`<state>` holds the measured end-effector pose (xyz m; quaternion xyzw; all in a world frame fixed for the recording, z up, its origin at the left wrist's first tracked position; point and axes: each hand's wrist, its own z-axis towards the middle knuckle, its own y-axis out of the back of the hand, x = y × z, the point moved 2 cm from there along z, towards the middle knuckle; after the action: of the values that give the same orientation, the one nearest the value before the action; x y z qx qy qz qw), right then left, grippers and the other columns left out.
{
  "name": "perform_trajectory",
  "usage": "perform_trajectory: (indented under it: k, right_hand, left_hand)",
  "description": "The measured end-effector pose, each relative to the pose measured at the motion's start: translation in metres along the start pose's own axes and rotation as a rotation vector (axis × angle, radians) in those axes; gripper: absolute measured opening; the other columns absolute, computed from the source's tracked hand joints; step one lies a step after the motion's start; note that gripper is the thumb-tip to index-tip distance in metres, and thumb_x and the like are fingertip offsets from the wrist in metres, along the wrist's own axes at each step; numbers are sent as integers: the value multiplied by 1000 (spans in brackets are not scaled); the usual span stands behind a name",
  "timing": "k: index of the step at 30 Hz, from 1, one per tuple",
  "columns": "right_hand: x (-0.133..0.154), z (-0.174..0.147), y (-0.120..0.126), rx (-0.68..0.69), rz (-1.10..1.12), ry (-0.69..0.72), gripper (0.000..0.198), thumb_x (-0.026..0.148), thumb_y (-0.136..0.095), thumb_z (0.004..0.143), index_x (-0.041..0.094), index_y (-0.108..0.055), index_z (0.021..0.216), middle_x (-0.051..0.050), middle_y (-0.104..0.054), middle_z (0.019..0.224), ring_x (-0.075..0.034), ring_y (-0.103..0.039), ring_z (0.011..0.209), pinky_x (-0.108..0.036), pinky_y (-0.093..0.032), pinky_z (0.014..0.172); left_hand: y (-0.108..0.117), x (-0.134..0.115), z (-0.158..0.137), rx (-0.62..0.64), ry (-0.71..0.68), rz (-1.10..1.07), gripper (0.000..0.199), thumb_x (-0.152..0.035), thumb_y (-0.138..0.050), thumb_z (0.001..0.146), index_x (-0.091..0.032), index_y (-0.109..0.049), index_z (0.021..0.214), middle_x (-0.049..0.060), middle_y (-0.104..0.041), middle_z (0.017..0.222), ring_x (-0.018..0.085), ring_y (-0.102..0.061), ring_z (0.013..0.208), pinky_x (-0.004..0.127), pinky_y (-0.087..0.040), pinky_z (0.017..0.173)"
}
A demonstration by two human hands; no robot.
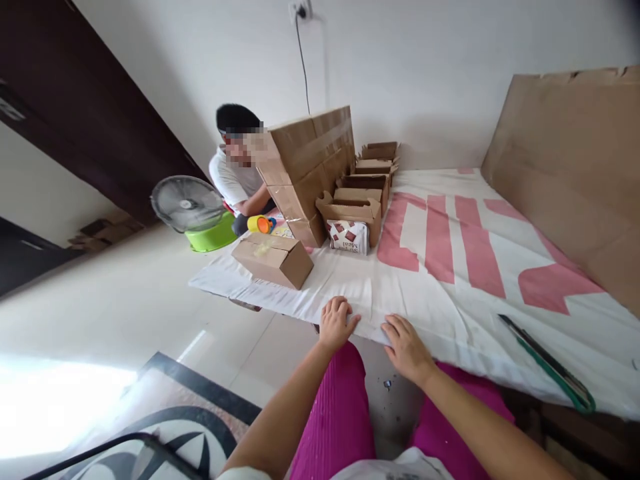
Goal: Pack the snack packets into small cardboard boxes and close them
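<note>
White-and-pink cloth [450,267] over table; left hand [336,323], right hand [406,345] flat on near edge, grip spread

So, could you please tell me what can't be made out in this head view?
- Co-worker's hands: hidden behind the tall cardboard box.
- Print on the small white packet: too small to read.
- Large cardboard sheet: cut off by the right edge.
- Long green-edged tool: too thin to identify.
- Under the left hand and right hand: only white cloth shows.

Co-worker's hands behind the tall carton [310,170], cardboard sheet [575,160] cut off at the right edge
</note>
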<state>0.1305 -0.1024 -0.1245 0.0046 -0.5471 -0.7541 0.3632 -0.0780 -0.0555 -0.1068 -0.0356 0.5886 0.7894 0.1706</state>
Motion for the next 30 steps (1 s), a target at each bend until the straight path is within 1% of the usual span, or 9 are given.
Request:
perform_trajectory:
  k: [3,6,11,14,18,23,27,30]
  right_hand:
    - [1,1,0,-20,-1,-17,38,10,-63,76,14,-58,114,-17,-54,125,-33,-46,124,-54,-41,107]
    - [2,2,1,-38,-6,-8,31,14,-67,75,15,-59,105,-16,-57,119,-31,-49,119,-52,-43,105]
    - [2,3,6,-44,14,0,18,18,-70,76,19,-59,91,-11,-61,104,-26,-55,103,-47,-50,93]
    - [2,4,7,-47,28,-9,16,20,-70,77,20,-57,85,-9,-60,98,-25,-55,97,-44,-50,87]
    - [4,3,8,-54,39,-22,17,21,-71,77,20,-55,84,-9,-59,99,-25,-54,97,-43,-49,88]
    - [3,3,7,-53,51,-17,17,22,-71,77,20,-56,85,-9,-59,98,-25,-54,97,-44,-48,88]
    - [2,3,7,-48,54,10,15,21,-70,78,20,-56,84,-9,-59,97,-25,-54,95,-44,-49,87]
    - [3,2,10,-50,59,51,11,19,-67,81,19,-56,83,-9,-60,96,-25,-54,96,-43,-49,87]
  left_hand:
    - [-4,2,2,3,0,-28,13,-34,-60,87,-23,-61,80,7,-60,115,25,-53,111,39,-43,92]
    - [-7,4,1,-14,-20,-60,15,-29,-58,89,-21,-60,77,9,-60,116,28,-52,113,43,-43,92]
    - [-10,10,-3,-8,-102,-117,12,-25,-54,90,-19,-60,81,13,-58,122,31,-48,121,47,-39,99]
    - [-11,14,-5,6,-147,-142,10,-22,-52,90,-18,-59,84,14,-57,124,31,-46,123,47,-38,101]
    - [-10,16,-5,25,-180,-152,9,-22,-51,90,-18,-58,84,15,-56,124,32,-46,123,48,-37,102]
    - [-8,15,-3,43,-190,-149,10,-21,-50,90,-19,-57,82,14,-56,124,31,-48,119,48,-39,101]
    - [-7,14,-4,44,-177,-157,11,-21,-52,90,-19,-56,80,14,-56,123,30,-49,116,47,-40,100]
    - [-4,12,-4,25,-158,-166,10,-19,-54,89,-19,-56,79,13,-57,122,28,-52,115,46,-41,101]
